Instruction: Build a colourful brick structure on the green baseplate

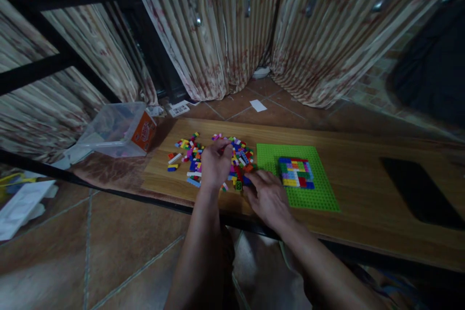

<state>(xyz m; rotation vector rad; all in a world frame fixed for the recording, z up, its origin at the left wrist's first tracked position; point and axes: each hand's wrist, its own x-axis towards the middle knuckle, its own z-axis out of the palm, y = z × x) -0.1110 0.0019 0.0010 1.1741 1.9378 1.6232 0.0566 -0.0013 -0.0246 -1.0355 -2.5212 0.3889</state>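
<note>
A pile of loose, many-coloured toy bricks [194, 157] lies on a wooden table. Over its middle is my left hand [214, 164], thumb and fingers curled together; whatever they may hold is too small to make out. My right hand [269, 196] rests low at the pile's right edge, thumb and forefinger around a dark blue brick [247, 180]. A green brick [239, 186] and an orange brick [248, 168] lie close to those fingertips. Right of the pile is a bright green baseplate [319, 198], bearing a square block of coloured bricks [296, 173], just beyond my right hand.
A clear plastic box [109, 128] with an orange label stands left of the wooden table [356, 174]. At the table's right lies a black flat object [421, 191]. Striped curtains [225, 43] hang behind, and a white paper [257, 105] lies on the tiled floor.
</note>
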